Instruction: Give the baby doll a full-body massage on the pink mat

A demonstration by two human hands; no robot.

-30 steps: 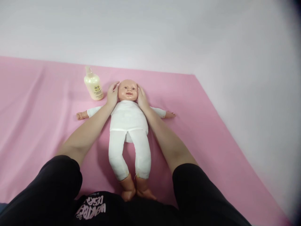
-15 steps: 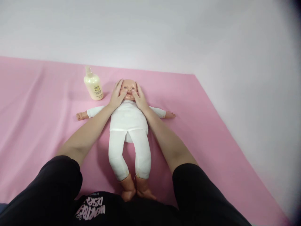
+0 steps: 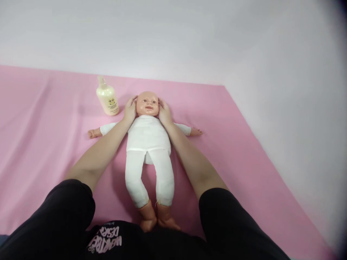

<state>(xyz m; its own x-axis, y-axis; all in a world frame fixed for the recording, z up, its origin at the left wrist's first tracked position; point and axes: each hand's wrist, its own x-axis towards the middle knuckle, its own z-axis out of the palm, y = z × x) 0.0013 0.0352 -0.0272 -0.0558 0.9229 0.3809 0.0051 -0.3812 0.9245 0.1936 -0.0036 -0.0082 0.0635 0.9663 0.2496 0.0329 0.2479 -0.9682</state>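
Observation:
A baby doll (image 3: 148, 133) in a white top and trousers lies on its back, its arms stretched out to both sides. My left hand (image 3: 130, 109) rests along the doll's head on the left side of the picture, fingers extended and partly hidden behind the head. On the other side, my right hand (image 3: 164, 111) lies against the head in the same way, with its fingers stretched upward. Both hands touch the head without closing around it, and the doll's face is uncovered.
A pump bottle (image 3: 107, 99) of pale yellow liquid stands to the left of the doll's head. Under everything lies a pink sheet (image 3: 217, 119) with some wrinkles at the left. Beyond its edge is a pale grey-white surface (image 3: 173, 39).
Both hands have slid outward and slightly down, from the doll's cheeks to the sides of its head. The thumbs have left the area beside the mouth. Doll and bottle have not moved.

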